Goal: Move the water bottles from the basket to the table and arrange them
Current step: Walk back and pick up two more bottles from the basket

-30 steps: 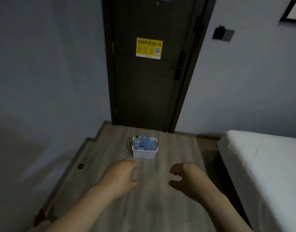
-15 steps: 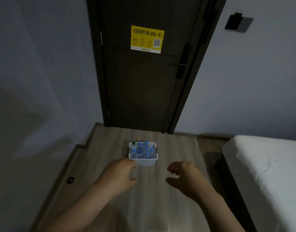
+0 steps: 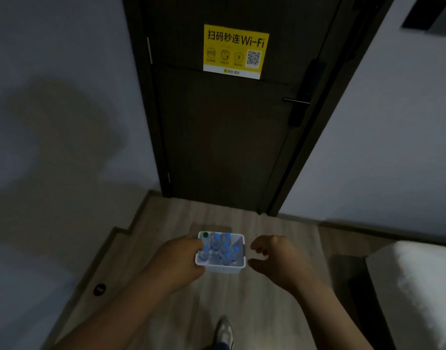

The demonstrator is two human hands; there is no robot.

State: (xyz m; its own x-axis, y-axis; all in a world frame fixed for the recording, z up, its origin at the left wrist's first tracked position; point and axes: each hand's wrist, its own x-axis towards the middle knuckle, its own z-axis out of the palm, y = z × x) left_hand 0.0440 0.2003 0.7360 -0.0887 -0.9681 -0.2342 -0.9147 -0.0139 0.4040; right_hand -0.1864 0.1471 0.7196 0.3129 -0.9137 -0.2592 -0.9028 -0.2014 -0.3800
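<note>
A small white plastic basket (image 3: 223, 269) stands on the wooden floor in front of a dark door. It holds several upright water bottles (image 3: 225, 250) with blue caps and one with a green cap (image 3: 205, 234). My left hand (image 3: 177, 258) overlaps the basket's left edge with fingers loosely curled; whether it touches the basket is unclear. My right hand (image 3: 275, 256) hovers just right of the basket, fingers curled and holding nothing. No table is in view.
The dark door (image 3: 229, 135) with a yellow Wi-Fi sticker (image 3: 235, 51) is straight ahead. A bed with a white mattress (image 3: 418, 286) fills the lower right. A small black round object (image 3: 99, 289) lies by the left wall. My shoe (image 3: 224, 332) shows at the bottom.
The view has come closer to the basket and both hands have reached forward. They were short of it before and now flank its sides.
</note>
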